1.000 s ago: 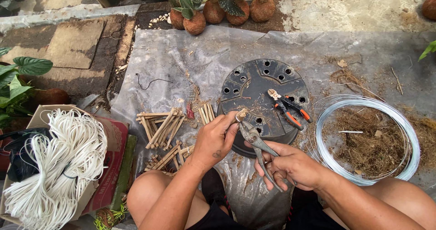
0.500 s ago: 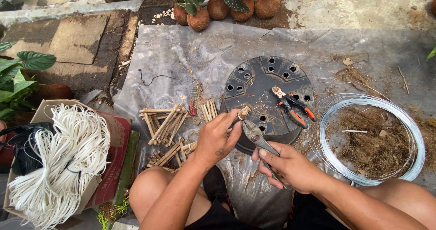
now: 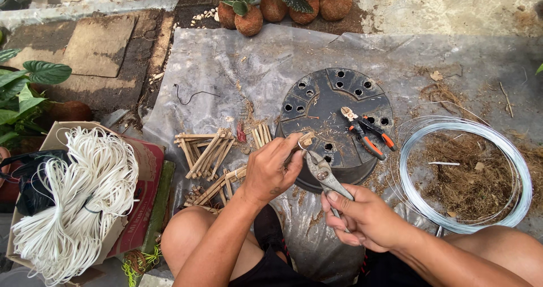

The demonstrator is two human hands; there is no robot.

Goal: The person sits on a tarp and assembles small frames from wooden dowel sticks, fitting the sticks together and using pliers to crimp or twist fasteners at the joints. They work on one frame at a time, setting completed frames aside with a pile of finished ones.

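My left hand [image 3: 270,171] pinches a small bundle of bamboo sticks [image 3: 306,140] over the near edge of an upturned black plastic pot [image 3: 334,103]. My right hand [image 3: 362,218] grips the handles of grey slip-joint pliers [image 3: 320,172], whose jaws meet the bundle where a thin wire wraps it. Both hands hover above my knees. Orange-handled cutters [image 3: 366,132] lie on the pot's perforated base, just right of the hands.
Several tied bamboo stick bundles [image 3: 208,151] lie on the grey plastic sheet [image 3: 226,66] to the left. A coil of silver wire [image 3: 465,174] rings dry fibre at the right. White cord hanks [image 3: 76,193] fill a cardboard box at the left. Potted plants [image 3: 249,15] line the far edge.
My hands and the pliers stay at the stick bundle with only slight shifts; the view has tilted a little.
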